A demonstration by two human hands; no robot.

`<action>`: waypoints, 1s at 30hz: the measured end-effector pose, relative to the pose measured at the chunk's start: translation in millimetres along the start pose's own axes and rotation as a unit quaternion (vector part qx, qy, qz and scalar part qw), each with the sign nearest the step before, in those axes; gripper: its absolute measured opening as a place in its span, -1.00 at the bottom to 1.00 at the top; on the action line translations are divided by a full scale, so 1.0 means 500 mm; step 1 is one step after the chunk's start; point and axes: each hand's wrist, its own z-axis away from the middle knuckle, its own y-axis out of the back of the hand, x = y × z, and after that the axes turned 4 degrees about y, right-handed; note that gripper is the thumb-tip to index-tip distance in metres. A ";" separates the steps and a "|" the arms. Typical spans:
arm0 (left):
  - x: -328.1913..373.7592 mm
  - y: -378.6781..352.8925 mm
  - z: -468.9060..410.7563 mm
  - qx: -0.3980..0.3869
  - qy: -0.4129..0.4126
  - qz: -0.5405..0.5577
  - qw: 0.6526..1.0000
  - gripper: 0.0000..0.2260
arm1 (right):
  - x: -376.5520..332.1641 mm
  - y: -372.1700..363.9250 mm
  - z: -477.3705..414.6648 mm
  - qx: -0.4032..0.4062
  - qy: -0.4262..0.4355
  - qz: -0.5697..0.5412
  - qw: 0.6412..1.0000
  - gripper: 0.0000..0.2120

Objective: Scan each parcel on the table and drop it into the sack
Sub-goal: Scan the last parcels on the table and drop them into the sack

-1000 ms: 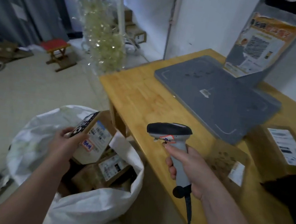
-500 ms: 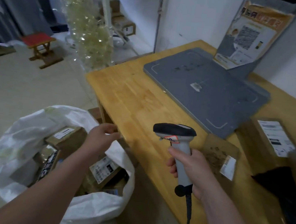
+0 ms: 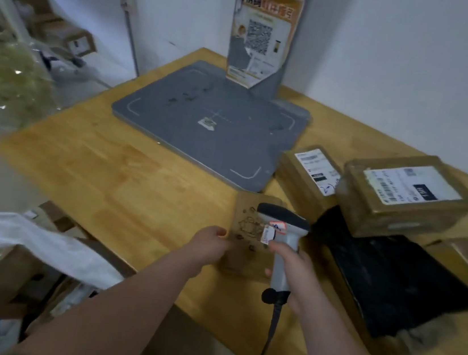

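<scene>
A flat brown cardboard parcel (image 3: 245, 232) lies on the wooden table (image 3: 126, 175) near its front edge. My left hand (image 3: 207, 246) grips that parcel's left edge. My right hand (image 3: 293, 270) grips the handle of a grey barcode scanner (image 3: 283, 231), whose dark head sits over the parcel's right side. The white sack (image 3: 30, 243) stands open at the lower left, beside the table, with several boxes inside. Two taped brown boxes with white labels (image 3: 310, 172) (image 3: 406, 194) and a black flat package (image 3: 397, 282) lie to the right.
A grey scanning pad (image 3: 204, 120) with an upright post and an orange QR poster (image 3: 260, 35) takes up the table's back middle. Another brown parcel (image 3: 466, 258) shows at the right edge. Boxes sit on a shelf at the far left.
My left hand let go of a parcel into the sack, then swung right to the table and took hold of the flat parcel. My view turned right toward the table.
</scene>
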 end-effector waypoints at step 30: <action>-0.021 0.068 0.122 0.007 -0.074 0.386 0.919 -0.75 | -0.075 0.065 0.145 -0.101 0.175 0.015 0.979 -0.86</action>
